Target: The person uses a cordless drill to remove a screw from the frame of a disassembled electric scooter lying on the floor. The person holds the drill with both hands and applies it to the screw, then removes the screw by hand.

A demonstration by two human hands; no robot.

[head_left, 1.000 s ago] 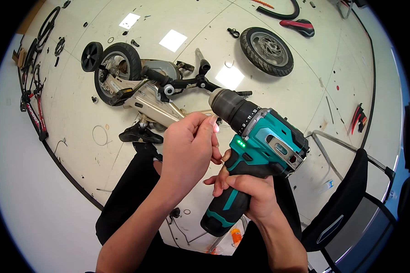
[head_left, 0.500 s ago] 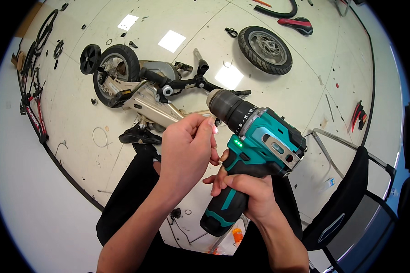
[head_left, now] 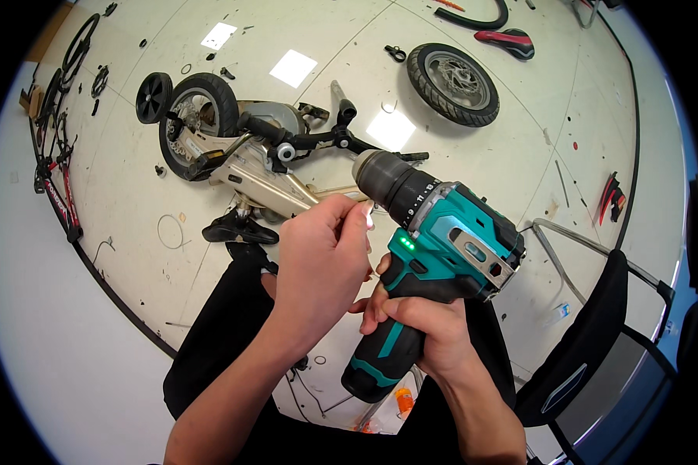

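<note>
The cordless drill (head_left: 461,244) is up in the air in front of the person, over their lap, and its nose points away from them and over to their left. From where I stand, its body makes one long slanting line, from the nose at the far left end to the fat back end at the near right. The handle (head_left: 388,349) comes off the body and runs back toward the person and a bit to the left. The drill is teal and black. Its round chuck (head_left: 372,170) is gray and brown and looks rubbed, and a black ring (head_left: 415,194) with white marks sits just behind it. Little green lights (head_left: 408,243) glow on the side, and a silver metal clip (head_left: 481,256) is near the back.

The right hand (head_left: 426,318) is wrapped around the handle, with its fingers curled about the top part. The left hand (head_left: 322,244) is close by the chuck, with its thumb and pointing finger pinched together. A bright spot shines at those fingertips, and I can't tell if they hold something tiny.

Past the hands, a gold bike frame (head_left: 260,180) lies on the pale floor (head_left: 520,163). A loose wheel (head_left: 454,85) lies farther off, near a red and black bike seat (head_left: 508,43).
</note>
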